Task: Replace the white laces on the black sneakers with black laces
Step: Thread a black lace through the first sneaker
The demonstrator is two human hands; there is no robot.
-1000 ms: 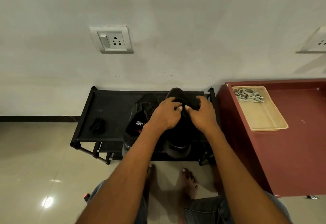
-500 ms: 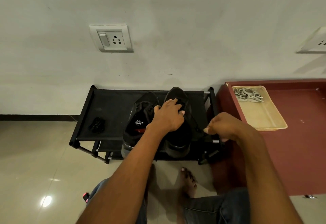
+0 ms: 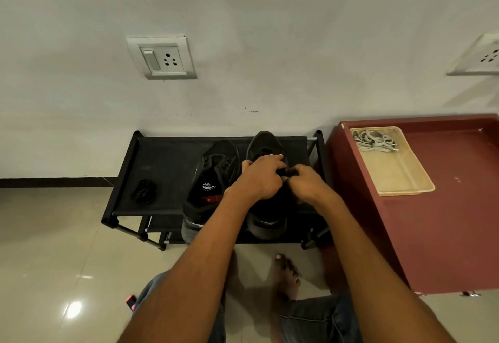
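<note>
Two black sneakers on black shoe rack [image 3: 162,159], wall behind, maroon worktop [image 3: 445,221] abutting right.
Left hand [image 3: 260,178] and right hand [image 3: 305,184] curl together pinching black lace [image 3: 283,172] over right sneaker [image 3: 266,148], hiding its eyelets; left sneaker [image 3: 213,175] alongside; spare black lace bundle [image 3: 143,191] on rack's bare left half; white laces [image 3: 374,141] in tray [image 3: 405,180].

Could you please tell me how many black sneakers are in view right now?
2: one black sneaker on the black fabric shoe rack, untouched; the second black sneaker beside it, partly hidden under both hands. None seems hidden.
</note>
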